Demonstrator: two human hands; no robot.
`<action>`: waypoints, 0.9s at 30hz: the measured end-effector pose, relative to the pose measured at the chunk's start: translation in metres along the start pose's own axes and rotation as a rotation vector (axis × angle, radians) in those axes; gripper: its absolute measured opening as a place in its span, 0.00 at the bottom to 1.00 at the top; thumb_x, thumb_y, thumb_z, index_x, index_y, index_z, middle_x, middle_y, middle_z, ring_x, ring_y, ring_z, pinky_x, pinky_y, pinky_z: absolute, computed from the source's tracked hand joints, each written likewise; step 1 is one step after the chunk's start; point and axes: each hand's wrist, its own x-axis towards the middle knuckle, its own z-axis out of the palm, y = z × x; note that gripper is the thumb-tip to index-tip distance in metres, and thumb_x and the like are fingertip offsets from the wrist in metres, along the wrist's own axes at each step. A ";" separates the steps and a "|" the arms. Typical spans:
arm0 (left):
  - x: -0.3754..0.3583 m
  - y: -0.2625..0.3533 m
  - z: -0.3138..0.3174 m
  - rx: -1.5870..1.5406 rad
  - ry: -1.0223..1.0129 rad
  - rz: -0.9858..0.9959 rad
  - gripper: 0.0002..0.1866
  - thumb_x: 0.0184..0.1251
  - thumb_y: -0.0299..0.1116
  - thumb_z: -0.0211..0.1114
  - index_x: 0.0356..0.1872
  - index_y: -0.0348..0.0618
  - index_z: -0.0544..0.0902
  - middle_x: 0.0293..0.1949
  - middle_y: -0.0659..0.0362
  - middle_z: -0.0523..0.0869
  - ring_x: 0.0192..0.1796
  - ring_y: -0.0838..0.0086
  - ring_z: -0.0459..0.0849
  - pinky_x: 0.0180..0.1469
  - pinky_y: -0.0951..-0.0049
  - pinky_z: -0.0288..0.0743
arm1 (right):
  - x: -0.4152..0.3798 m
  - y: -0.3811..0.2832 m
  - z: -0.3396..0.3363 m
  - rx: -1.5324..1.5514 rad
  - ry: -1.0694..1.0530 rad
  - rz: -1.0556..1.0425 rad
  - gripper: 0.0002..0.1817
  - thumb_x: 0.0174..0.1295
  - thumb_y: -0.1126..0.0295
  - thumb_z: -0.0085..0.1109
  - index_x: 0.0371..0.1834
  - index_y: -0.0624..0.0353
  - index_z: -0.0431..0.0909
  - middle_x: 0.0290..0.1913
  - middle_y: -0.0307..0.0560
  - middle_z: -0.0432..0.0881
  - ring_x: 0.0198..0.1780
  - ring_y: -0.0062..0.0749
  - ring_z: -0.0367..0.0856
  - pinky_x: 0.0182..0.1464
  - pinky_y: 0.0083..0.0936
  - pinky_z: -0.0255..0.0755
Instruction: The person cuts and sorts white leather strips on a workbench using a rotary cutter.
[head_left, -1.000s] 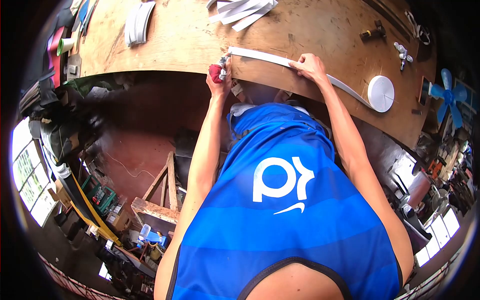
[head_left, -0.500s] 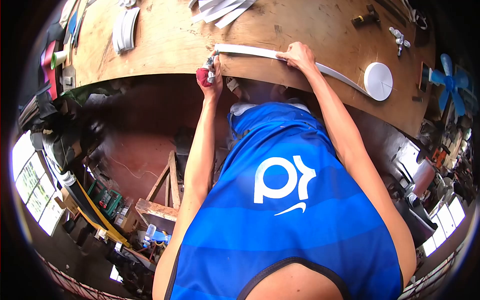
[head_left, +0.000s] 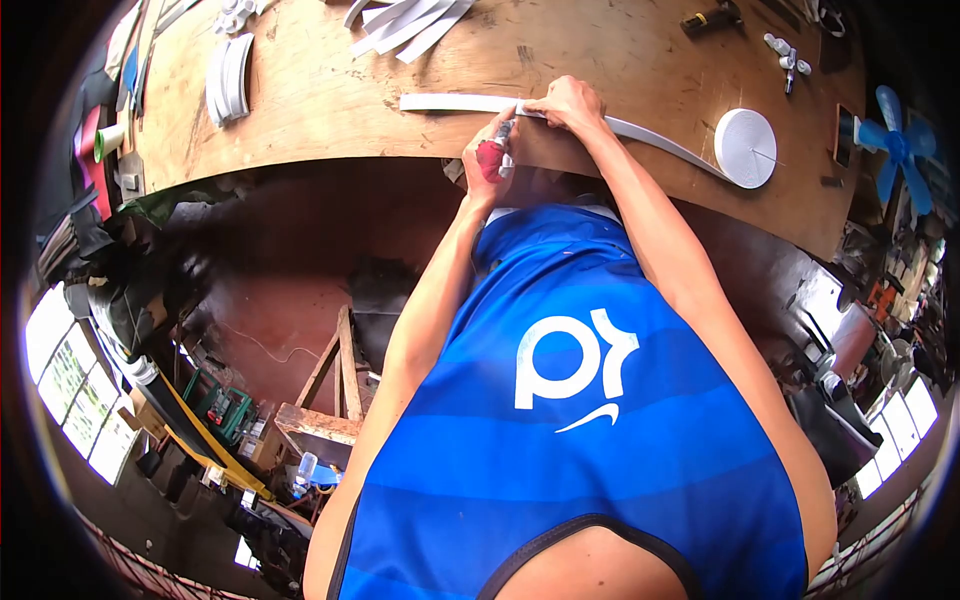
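A flat white strap (head_left: 455, 103) lies along the wooden table's near edge and runs right to its coiled roll (head_left: 745, 148). My right hand (head_left: 568, 103) presses the strap with its fingertips, thumb and fingers drawn together on it. Just left of it, my left hand (head_left: 487, 160) touches the strap's near edge. Its fingers are curled around a small object with a red part (head_left: 490, 160) and a greyish part, whose kind I cannot make out. The strap's free end lies left of both hands.
Cut white strips (head_left: 415, 25) are piled at the table's (head_left: 310, 100) far side, with a curved stack (head_left: 229, 80) further left. A black-and-yellow tool (head_left: 712, 20) and white fittings (head_left: 787, 62) lie at the far right. A blue fan (head_left: 897, 145) stands beyond the right end.
My left hand has moved right along the strap, from its free end to beside my right hand. My right hand stays on the strap. The whole view has shifted slightly.
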 end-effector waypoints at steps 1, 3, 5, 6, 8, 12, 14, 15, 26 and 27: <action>-0.001 0.001 -0.001 -0.001 -0.028 -0.040 0.16 0.72 0.37 0.59 0.58 0.47 0.81 0.30 0.57 0.86 0.27 0.81 0.78 0.34 0.75 0.75 | -0.001 0.000 -0.001 0.013 -0.003 0.000 0.26 0.38 0.36 0.68 0.11 0.49 0.84 0.18 0.42 0.83 0.27 0.40 0.85 0.32 0.37 0.78; -0.002 0.001 -0.001 -0.002 -0.056 -0.082 0.16 0.72 0.37 0.59 0.58 0.47 0.81 0.30 0.56 0.86 0.27 0.80 0.78 0.34 0.74 0.76 | -0.001 0.000 -0.001 0.026 -0.006 0.001 0.26 0.38 0.35 0.69 0.11 0.49 0.84 0.18 0.42 0.83 0.27 0.40 0.85 0.32 0.36 0.78; -0.002 0.000 0.001 0.011 -0.056 -0.098 0.16 0.73 0.38 0.58 0.58 0.48 0.81 0.32 0.53 0.87 0.29 0.78 0.81 0.36 0.73 0.77 | 0.001 0.000 -0.001 0.035 -0.024 0.009 0.27 0.38 0.35 0.70 0.12 0.50 0.84 0.19 0.43 0.83 0.28 0.40 0.85 0.32 0.36 0.78; -0.002 0.002 0.001 0.013 -0.054 -0.099 0.16 0.73 0.38 0.58 0.58 0.48 0.81 0.32 0.53 0.87 0.29 0.78 0.81 0.36 0.73 0.77 | 0.002 0.000 0.000 0.034 -0.025 0.007 0.27 0.38 0.35 0.70 0.12 0.50 0.84 0.19 0.43 0.83 0.28 0.40 0.85 0.32 0.36 0.78; -0.001 0.006 0.000 0.027 -0.057 -0.059 0.15 0.69 0.31 0.60 0.56 0.48 0.80 0.42 0.48 0.87 0.44 0.57 0.87 0.45 0.66 0.79 | 0.004 0.002 0.003 0.037 0.023 0.007 0.27 0.37 0.36 0.71 0.12 0.51 0.84 0.20 0.45 0.84 0.28 0.41 0.86 0.33 0.36 0.78; -0.002 0.003 0.003 0.021 -0.024 -0.042 0.16 0.73 0.38 0.58 0.57 0.48 0.81 0.36 0.50 0.88 0.32 0.72 0.85 0.38 0.72 0.78 | 0.007 0.000 0.004 -0.021 0.006 0.011 0.28 0.37 0.36 0.71 0.12 0.52 0.84 0.20 0.47 0.84 0.28 0.42 0.86 0.32 0.36 0.78; -0.002 0.001 0.005 0.044 0.016 0.051 0.15 0.73 0.38 0.58 0.57 0.48 0.81 0.35 0.50 0.87 0.32 0.73 0.85 0.39 0.72 0.78 | 0.009 0.001 0.004 -0.012 -0.025 0.008 0.28 0.37 0.36 0.71 0.12 0.53 0.84 0.20 0.47 0.84 0.28 0.42 0.85 0.32 0.37 0.78; -0.002 0.004 0.004 0.044 0.017 0.049 0.15 0.73 0.38 0.58 0.57 0.48 0.81 0.35 0.50 0.87 0.32 0.73 0.85 0.39 0.72 0.78 | 0.007 0.001 0.001 -0.013 -0.027 0.007 0.28 0.37 0.36 0.71 0.12 0.53 0.84 0.20 0.47 0.84 0.28 0.42 0.85 0.32 0.37 0.78; 0.000 0.012 0.006 0.207 0.055 0.046 0.18 0.63 0.31 0.65 0.55 0.53 0.82 0.47 0.54 0.86 0.50 0.61 0.85 0.51 0.65 0.79 | 0.005 0.000 0.000 0.013 -0.026 0.020 0.28 0.39 0.36 0.70 0.10 0.53 0.83 0.19 0.46 0.83 0.29 0.42 0.86 0.34 0.37 0.79; -0.001 0.011 0.008 0.208 0.053 0.044 0.18 0.63 0.31 0.65 0.55 0.53 0.82 0.47 0.54 0.86 0.50 0.61 0.85 0.51 0.65 0.79 | 0.004 0.000 0.000 0.014 -0.028 0.020 0.28 0.39 0.36 0.70 0.10 0.53 0.83 0.19 0.46 0.83 0.29 0.42 0.86 0.34 0.37 0.79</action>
